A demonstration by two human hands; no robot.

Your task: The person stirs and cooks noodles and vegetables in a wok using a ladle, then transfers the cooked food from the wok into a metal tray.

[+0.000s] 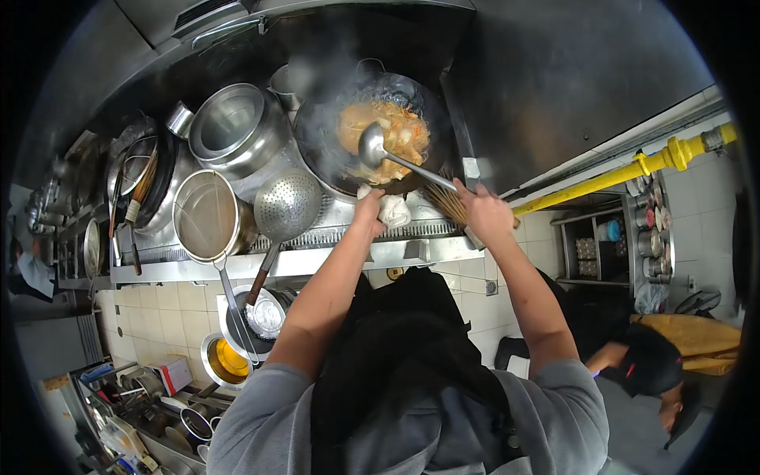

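A dark wok [321,154] sits on the range with steam rising from it. Orange-brown food [408,134] with shreds and pale pieces lies in liquid inside. My right hand [484,212] is closed round the handle of a metal ladle [373,146], whose bowl is over the food. At the wok's near rim, my left hand [369,210] is closed on a folded white cloth [393,211]. Whether the wok's handle is under that cloth is hidden. Near my right hand, a bamboo brush [446,203] lies on the range.
Left of the wok are a perforated skimmer [288,204], a strainer on a pot [206,215] and a large steel pot [229,123]. A yellow pipe [617,176] runs along the right. Another person [649,360] in dark clothes is at the lower right.
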